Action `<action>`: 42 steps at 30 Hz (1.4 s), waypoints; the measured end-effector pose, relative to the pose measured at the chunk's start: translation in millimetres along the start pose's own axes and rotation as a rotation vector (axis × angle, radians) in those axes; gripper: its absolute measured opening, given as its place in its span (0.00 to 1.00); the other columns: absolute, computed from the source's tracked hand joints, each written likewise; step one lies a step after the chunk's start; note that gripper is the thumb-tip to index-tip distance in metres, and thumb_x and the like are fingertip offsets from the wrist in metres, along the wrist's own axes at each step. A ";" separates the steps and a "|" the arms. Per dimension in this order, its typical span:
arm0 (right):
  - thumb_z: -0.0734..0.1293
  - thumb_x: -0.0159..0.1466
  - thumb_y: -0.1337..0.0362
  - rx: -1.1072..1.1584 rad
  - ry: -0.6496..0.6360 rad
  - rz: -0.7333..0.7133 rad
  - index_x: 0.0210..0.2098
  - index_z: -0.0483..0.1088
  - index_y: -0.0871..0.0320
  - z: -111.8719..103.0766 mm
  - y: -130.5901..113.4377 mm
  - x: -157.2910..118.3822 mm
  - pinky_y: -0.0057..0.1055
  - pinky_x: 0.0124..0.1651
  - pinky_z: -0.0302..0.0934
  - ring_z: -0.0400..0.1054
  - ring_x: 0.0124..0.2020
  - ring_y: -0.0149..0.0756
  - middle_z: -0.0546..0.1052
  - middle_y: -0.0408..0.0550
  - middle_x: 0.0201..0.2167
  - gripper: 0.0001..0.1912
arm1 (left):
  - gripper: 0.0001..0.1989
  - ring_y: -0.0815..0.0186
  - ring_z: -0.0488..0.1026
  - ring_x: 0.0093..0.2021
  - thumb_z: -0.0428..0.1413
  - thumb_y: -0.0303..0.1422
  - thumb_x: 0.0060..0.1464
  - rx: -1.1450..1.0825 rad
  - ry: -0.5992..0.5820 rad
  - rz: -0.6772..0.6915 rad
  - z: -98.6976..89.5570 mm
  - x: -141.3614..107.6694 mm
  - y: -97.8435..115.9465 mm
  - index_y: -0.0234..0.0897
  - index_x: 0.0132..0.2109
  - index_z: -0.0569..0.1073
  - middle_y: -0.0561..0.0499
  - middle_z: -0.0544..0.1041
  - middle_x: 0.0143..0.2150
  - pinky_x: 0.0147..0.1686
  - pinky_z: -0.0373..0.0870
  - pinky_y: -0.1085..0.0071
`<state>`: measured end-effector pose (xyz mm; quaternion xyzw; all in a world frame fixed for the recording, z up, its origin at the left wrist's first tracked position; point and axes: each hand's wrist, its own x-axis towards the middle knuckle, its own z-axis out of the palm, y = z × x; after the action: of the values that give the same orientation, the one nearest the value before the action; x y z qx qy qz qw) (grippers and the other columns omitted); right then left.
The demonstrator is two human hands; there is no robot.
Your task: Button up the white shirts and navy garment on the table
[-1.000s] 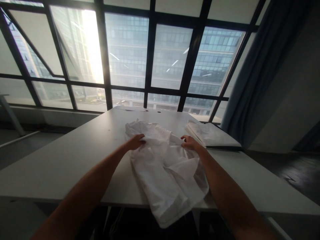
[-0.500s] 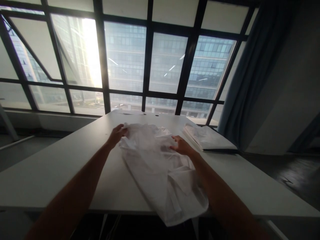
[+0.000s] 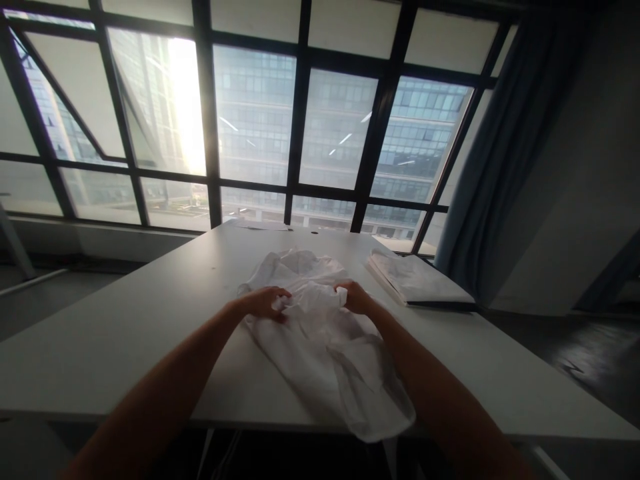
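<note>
A thin white garment [image 3: 305,353], perhaps a shirt, lies crumpled on the white table [image 3: 165,307], its lower end hanging a little past the front edge. My left hand [image 3: 266,303] pinches a gathered fold of the cloth on its left side. On the opposite side my right hand [image 3: 353,297] grips the same raised part, with a bit of white fabric showing at the fingers. Between both hands the fabric is bunched up and lifted slightly. Some of my fingertips are hidden by the folds.
At the table's right edge lies a folded white cloth stack [image 3: 420,277] with a dark underside. White sheets [image 3: 260,225] rest at the far end. Beyond stand black-framed windows [image 3: 333,127], and a blue curtain [image 3: 500,167] hangs to the right.
My left hand has moved right and nearer to me, and now holds a fold of cloth. My right hand has closed on the fabric. The middle of the garment is gathered upward.
</note>
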<state>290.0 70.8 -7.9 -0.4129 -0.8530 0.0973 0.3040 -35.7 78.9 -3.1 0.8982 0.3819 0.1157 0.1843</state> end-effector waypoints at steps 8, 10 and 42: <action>0.64 0.52 0.58 0.190 0.700 0.316 0.34 0.77 0.63 -64.4 47.1 -25.6 0.35 0.33 0.66 0.71 0.31 0.43 0.80 0.52 0.31 0.17 | 0.31 0.55 0.76 0.47 0.62 0.37 0.41 0.013 0.073 -0.309 -51.4 -30.3 -33.3 0.34 0.55 0.74 0.44 0.79 0.49 0.45 0.71 0.69; 0.65 0.53 0.58 0.199 0.697 0.343 0.35 0.77 0.62 -65.6 48.7 -27.8 0.36 0.35 0.67 0.72 0.33 0.44 0.80 0.53 0.32 0.16 | 0.30 0.57 0.76 0.44 0.61 0.43 0.43 -0.033 0.121 -0.372 -61.9 -38.3 -36.6 0.33 0.53 0.76 0.45 0.80 0.46 0.40 0.71 0.71; 0.65 0.60 0.57 0.128 0.551 0.360 0.32 0.72 0.60 -64.1 -3.7 -17.4 0.29 0.28 0.65 0.69 0.21 0.34 0.75 0.46 0.23 0.11 | 0.38 0.47 0.67 0.59 0.60 0.47 0.52 0.057 0.138 -0.052 25.6 18.4 11.5 0.37 0.67 0.63 0.37 0.70 0.61 0.57 0.64 0.55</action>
<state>334.3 49.7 37.0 -0.5477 -0.6443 0.0877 0.5266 -6.9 78.8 -20.2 0.8827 0.4203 0.1617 0.1345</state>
